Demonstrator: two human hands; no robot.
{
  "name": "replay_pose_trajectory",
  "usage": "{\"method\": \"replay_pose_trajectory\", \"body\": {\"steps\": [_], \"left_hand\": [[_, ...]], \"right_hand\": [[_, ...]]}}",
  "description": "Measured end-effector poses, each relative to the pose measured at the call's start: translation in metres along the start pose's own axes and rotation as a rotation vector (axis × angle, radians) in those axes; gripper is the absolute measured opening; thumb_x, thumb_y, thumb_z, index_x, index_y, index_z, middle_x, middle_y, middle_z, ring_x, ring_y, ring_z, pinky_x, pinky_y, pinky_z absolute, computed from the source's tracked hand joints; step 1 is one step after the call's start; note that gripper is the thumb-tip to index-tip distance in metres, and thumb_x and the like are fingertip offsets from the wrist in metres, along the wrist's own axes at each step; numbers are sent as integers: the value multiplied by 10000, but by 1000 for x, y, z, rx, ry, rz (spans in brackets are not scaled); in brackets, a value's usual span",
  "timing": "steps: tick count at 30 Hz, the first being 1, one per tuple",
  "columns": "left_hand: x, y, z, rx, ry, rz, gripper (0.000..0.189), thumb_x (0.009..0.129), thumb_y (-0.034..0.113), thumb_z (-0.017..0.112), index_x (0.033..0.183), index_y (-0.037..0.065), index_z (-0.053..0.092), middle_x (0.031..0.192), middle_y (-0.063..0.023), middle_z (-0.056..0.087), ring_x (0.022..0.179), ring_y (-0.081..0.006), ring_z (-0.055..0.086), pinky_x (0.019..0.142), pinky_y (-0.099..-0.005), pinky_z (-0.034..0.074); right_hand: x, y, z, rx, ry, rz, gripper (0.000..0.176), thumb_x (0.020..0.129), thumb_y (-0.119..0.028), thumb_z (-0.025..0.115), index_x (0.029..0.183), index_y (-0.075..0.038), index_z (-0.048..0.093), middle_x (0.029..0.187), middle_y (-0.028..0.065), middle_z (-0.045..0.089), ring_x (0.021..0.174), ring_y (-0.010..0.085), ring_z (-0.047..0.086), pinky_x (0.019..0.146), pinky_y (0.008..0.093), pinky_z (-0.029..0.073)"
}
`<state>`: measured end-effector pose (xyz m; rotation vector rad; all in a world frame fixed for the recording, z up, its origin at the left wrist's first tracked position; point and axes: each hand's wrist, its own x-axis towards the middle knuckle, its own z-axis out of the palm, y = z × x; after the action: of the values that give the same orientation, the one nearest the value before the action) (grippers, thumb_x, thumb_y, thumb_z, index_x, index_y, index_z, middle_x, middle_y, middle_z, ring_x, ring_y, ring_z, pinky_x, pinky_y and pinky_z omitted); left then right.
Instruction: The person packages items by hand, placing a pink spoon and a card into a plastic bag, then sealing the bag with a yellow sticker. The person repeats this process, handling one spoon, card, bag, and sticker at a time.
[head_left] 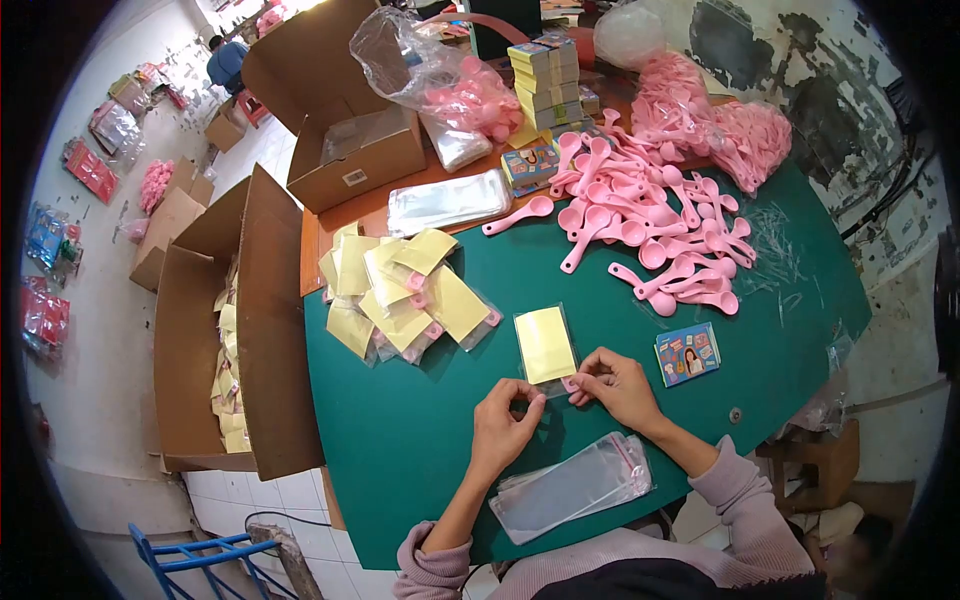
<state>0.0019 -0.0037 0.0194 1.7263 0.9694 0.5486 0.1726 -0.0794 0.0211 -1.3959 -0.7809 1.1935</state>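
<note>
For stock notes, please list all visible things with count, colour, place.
Table: one, green, centre
Packet: one, clear-yellow, between hands
Packet pile: one, clear-yellow, left
Loose spoons: many, pink, back right
Bagged spoons: many, pink, back
Printed cards: stacks, multicoloured, right and back
Bags: many, clear, front and back
Strips: many, clear, right
Cartons: several, brown, left and back
Frame: one, blue, lower left
Wrapped goods: many, mixed, far left
Other person: one, blue top, upper left
Left hand: one, packet's left corner
Right hand: one, packet's right corner
</note>
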Motion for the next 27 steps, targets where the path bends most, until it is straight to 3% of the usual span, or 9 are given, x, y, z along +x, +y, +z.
{"method": "replay_pose_trajectory", "body": {"steps": [10, 16, 19, 20, 21, 23, 24, 26, 27], "left_hand": [[2, -9, 7, -268, 97, -55, 153, 842, 91, 598, 932, 29, 490, 803, -13, 561, 717, -43, 534, 504, -181, 413], [2, -2, 1, -323, -35, -104, 242, 821, 49, 591, 1058, 39, 543, 967, -25, 575, 751, -72, 530, 567, -190, 423], [8, 2, -14, -132, 62, 105, 420, 813, 33, 585, 1221, 67, 492, 1118, -57, 561, 776, -81, 530, 582, -202, 446], [11, 9, -27, -118, 109, 155, 452, 811, 36, 587, 1248, 72, 476, 1157, -68, 549, 780, -85, 530, 589, -208, 455], [16, 14, -44, -95, 142, 148, 456, 814, 68, 593, 1253, 64, 467, 1178, -89, 534, 852, -114, 545, 636, -236, 479], [24, 21, -69, -70, 256, 110, 457, 813, 78, 593, 1252, 63, 466, 1197, -109, 521, 923, -155, 543, 692, -267, 479], [26, 23, -77, -40, 373, 77, 458, 812, 88, 594, 1251, 62, 466, 1217, -128, 507, 993, -196, 542, 748, -298, 478], [23, 14, -81, 131, 469, 151, 444, 808, 87, 593, 1236, 64, 476, 1238, -150, 482, 1049, -250, 520, 804, -329, 457], [19, 8, -84, 300, 556, 217, 430, 804, 86, 593, 1220, 66, 486, 1259, -172, 458, 1105, -303, 498, 861, -359, 437]], "right_hand": [[2, 2, 3, -44, 75, -13, 155, 837, -9, 555, 964, 29, 475, 738, 131, 617, 654, 164, 648, 551, 251, 538], [1, 1, 3, -45, 27, -17, 254, 835, -14, 548, 1083, 34, 525, 744, 100, 631, 636, 138, 639, 541, 248, 525], [13, -14, -7, -350, -35, -67, 260, 822, -65, 581, 1070, 10, 561, 752, 106, 629, 632, 142, 627, 563, 268, 514], [27, -23, -13, -638, -12, -319, 279, 797, -157, 623, 1036, -21, 579, 756, 117, 604, 689, 181, 613, 657, 322, 499], [45, -38, -21, -796, -78, -315, 338, 764, -262, 652, 1009, -39, 582, 879, 144, 564, 896, 263, 561, 795, 393, 449], [97, -48, -33, -1052, 58, -581, 401, 739, -341, 665, 1007, -59, 569, 1038, 156, 495, 1074, 316, 452, 885, 425, 389], [124, -72, -37, -1160, 91, -490, 478, 706, -390, 682, 1084, -126, 555, 1206, 160, 412, 1172, 366, 353, 937, 473, 348], [189, -84, -53, -1428, 440, -558, 545, 702, -494, 652, 1151, -206, 539, 1315, 163, 338, 1215, 393, 312, 948, 596, 290], [204, -90, -61, -1421, 442, -570, 545, 702, -494, 652, 1151, -206, 539, 1315, 163, 338, 1215, 393, 312, 948, 596, 290]]}}
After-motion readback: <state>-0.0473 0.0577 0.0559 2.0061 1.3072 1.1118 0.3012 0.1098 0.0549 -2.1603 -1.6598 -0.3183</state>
